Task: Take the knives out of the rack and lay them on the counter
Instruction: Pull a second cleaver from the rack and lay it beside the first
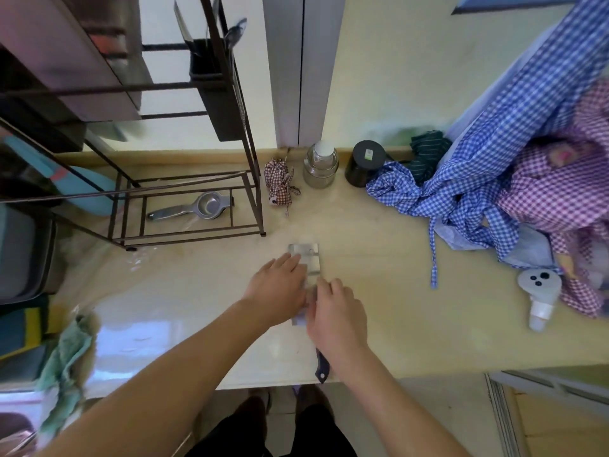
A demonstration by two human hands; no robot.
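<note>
A wide-bladed cleaver [304, 255] lies flat on the cream counter [379, 258], its dark handle [322, 369] pointing to the front edge. My left hand [280, 288] rests flat on the blade, fingers stretched out. My right hand [339, 318] is curled over the spot where blade meets handle, and the handle end pokes out under my wrist. A dark metal rack [253, 179] stands at the back left. Its black holder box [214, 87] has a knife blade [183, 26] and a spoon [235, 31] sticking up from it. The hands and cleaver are blurred.
A metal squeezer [194, 207] lies on the rack's bottom shelf. A small checked pouch [280, 186], a glass jar [321, 166] and a black tin [365, 163] stand along the wall. Blue and purple checked cloth [487, 179] piles at the right, with a white spray head [538, 288].
</note>
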